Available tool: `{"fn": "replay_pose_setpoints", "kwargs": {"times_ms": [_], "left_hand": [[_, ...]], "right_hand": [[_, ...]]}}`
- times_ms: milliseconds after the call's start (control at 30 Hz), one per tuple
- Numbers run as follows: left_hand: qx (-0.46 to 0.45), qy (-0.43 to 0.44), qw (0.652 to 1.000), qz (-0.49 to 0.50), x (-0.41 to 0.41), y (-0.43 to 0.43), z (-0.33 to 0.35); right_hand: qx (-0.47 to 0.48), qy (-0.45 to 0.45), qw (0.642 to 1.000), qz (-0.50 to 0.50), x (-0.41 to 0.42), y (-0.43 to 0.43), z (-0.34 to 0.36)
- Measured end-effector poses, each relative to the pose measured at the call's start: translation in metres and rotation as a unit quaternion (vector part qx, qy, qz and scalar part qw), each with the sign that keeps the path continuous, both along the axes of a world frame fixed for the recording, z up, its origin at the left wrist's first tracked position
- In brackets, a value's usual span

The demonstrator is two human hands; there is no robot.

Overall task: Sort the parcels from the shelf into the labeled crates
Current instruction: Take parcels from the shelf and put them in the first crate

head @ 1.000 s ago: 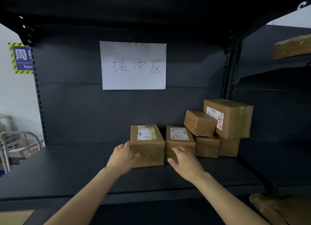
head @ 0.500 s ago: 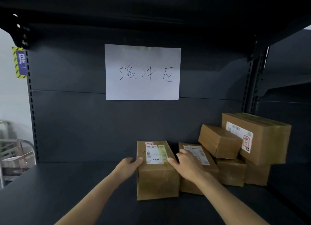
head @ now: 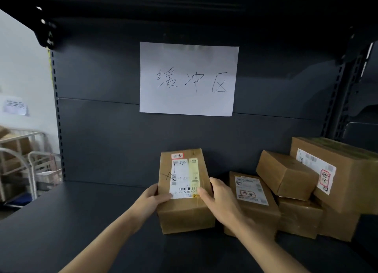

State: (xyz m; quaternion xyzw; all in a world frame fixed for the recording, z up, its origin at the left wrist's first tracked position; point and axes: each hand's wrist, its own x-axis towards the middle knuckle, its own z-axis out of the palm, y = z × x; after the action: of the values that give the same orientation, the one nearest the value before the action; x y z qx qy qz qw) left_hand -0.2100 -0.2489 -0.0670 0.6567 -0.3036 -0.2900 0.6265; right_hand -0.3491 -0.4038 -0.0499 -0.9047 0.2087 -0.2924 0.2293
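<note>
You've got both hands on the labelled parcel [head: 185, 189]: left hand [head: 151, 199] clamps its left side, right hand [head: 219, 198] its right side, thumbs over the label. It sits mid-shelf [head: 67, 221], toward the back panel. Second parcel [head: 252, 199] lies just beside it on the right, then a stack of boxes [head: 319, 182] at the shelf's right end. Paper sign [head: 189, 78] is on the back panel above.
</note>
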Motion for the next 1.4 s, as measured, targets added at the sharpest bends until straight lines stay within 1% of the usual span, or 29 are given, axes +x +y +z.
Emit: {"fn": "replay_pose_setpoints", "kwargs": {"times_ms": [67, 167, 300, 400, 467, 500, 567, 633, 667, 733, 767, 800, 867, 1033, 1100, 1200, 1300, 1400], "left_hand": [[-0.014, -0.047, 0.998, 0.027, 0.000, 0.008, -0.004], [-0.014, -0.158, 0.985, 0.062, -0.001, 0.018, -0.010], [0.037, -0.254, 0.960, 0.108, -0.002, 0.030, -0.028], [0.057, -0.265, 0.954, 0.128, -0.002, 0.037, -0.035], [0.034, -0.256, 0.957, 0.131, -0.004, 0.040, -0.029], [0.017, -0.259, 0.954, 0.148, -0.004, 0.040, -0.023], [-0.007, -0.301, 0.929, 0.216, -0.004, 0.038, -0.004], [-0.013, -0.385, 0.887, 0.256, -0.004, 0.036, 0.019], [-0.007, -0.431, 0.866, 0.254, -0.004, 0.034, 0.031], [0.040, -0.524, 0.822, 0.218, -0.002, 0.031, 0.049], [0.073, -0.556, 0.804, 0.200, 0.000, 0.031, 0.054], [0.101, -0.566, 0.796, 0.189, 0.002, 0.033, 0.056], [0.121, -0.541, 0.809, 0.194, 0.007, 0.040, 0.056], [0.093, -0.441, 0.845, 0.286, 0.027, 0.080, 0.042], [0.084, -0.391, 0.864, 0.304, 0.030, 0.095, 0.028], [0.074, -0.322, 0.893, 0.304, 0.026, 0.106, -0.001], [0.077, -0.283, 0.910, 0.292, 0.017, 0.106, -0.026], [0.112, -0.261, 0.927, 0.245, 0.010, 0.103, -0.043]], "right_hand": [[0.036, -0.018, 0.999, 0.031, 0.004, 0.008, -0.010], [0.075, -0.025, 0.996, 0.039, 0.011, 0.018, -0.026], [0.088, -0.035, 0.995, 0.017, 0.020, 0.028, -0.044], [0.088, -0.026, 0.996, 0.016, 0.024, 0.031, -0.051], [0.085, -0.010, 0.996, 0.016, 0.023, 0.030, -0.054], [0.088, -0.004, 0.996, 0.017, 0.021, 0.029, -0.055], [0.102, 0.011, 0.994, 0.020, 0.018, 0.026, -0.058], [0.124, 0.048, 0.991, 0.031, 0.015, 0.024, -0.062], [0.131, 0.075, 0.988, 0.036, 0.014, 0.024, -0.063], [0.133, 0.113, 0.984, 0.043, 0.013, 0.024, -0.066], [0.133, 0.116, 0.983, 0.043, 0.014, 0.025, -0.067], [0.135, 0.114, 0.983, 0.042, 0.015, 0.026, -0.066], [0.146, 0.101, 0.983, 0.038, 0.018, 0.027, -0.064], [0.220, 0.032, 0.974, 0.050, 0.029, 0.032, -0.059], [0.252, 0.022, 0.965, 0.071, 0.037, 0.039, -0.057], [0.293, -0.015, 0.951, 0.094, 0.050, 0.049, -0.050], [0.277, -0.031, 0.958, 0.071, 0.054, 0.045, -0.041], [0.262, -0.033, 0.963, 0.051, 0.052, 0.033, -0.036]]}}
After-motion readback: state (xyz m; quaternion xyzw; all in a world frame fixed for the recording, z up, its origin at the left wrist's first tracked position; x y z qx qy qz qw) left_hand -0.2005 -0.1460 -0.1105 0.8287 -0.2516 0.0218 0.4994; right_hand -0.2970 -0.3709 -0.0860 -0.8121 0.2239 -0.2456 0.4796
